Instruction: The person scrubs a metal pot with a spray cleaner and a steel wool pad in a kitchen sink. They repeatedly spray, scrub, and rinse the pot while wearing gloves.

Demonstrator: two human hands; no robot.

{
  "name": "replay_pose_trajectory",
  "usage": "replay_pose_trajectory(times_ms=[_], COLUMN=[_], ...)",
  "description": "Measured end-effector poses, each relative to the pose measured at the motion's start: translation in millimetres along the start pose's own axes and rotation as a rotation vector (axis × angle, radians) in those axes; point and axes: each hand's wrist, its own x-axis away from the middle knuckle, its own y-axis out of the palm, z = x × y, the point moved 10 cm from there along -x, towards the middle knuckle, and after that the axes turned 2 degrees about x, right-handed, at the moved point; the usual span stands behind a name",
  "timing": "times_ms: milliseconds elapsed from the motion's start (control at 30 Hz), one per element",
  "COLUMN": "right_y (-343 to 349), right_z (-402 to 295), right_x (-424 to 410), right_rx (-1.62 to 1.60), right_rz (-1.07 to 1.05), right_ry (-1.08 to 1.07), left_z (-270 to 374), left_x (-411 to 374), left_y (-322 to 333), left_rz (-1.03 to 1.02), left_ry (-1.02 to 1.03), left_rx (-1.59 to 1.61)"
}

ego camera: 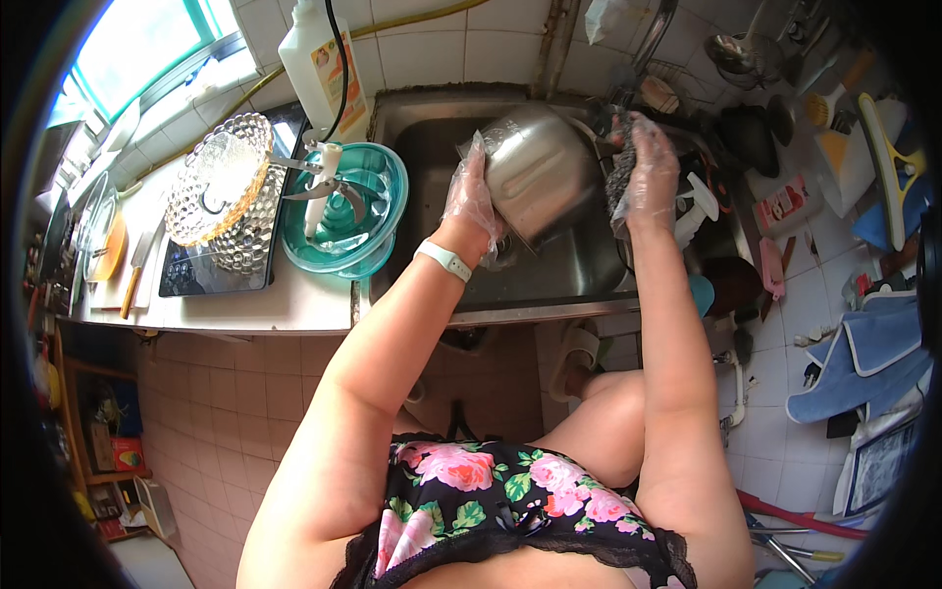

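A shiny metal pot (541,173) is tilted on its side over the stainless steel sink (508,298). My left hand (473,199), in a clear plastic glove, grips the pot at its left rim. To the pot's right, my right hand (647,173), gloved the same way, holds a dark scouring pad (622,166) near the faucet (651,44), apart from the pot. The pad looks like mesh or steel wool. Part of the sink's basin is hidden behind the pot and my hands.
Left of the sink are teal plastic bowls (401,173) with a bladed tool (321,191), a large bottle (324,66), glass bowls (254,158) on a black cooktop (213,280) and a knife (137,272). A spray bottle (695,210) stands right of my right hand.
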Motion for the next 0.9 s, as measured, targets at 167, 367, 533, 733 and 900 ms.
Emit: replay_pose_trajectory(times_ms=[167, 367, 533, 733, 900], right_y=[6.3, 31.5, 37.0, 33.3, 31.6], right_z=[-19.6, -33.0, -39.4, -33.6, -33.0], right_x=[1.9, 12.4, 18.0, 15.0, 13.4], right_rx=[-0.144, 0.042, 0.232, 0.303, 0.364], right_rz=[0.011, -0.089, -0.109, -0.090, -0.082], right_ry=[0.047, -0.194, -0.265, -0.289, -0.318], left_z=[-2.6, 2.8, -1.8, -3.1, -3.4], left_x=[17.8, 23.8, 33.4, 33.7, 35.1], left_y=[13.0, 33.7, 45.8, 50.2, 49.2], left_rz=[-0.031, -0.243, -0.336, -0.375, -0.314], left_ry=[-0.013, 0.227, 0.206, 0.324, 0.305], left_rx=[-0.202, -0.586, -0.701, -0.873, -1.041])
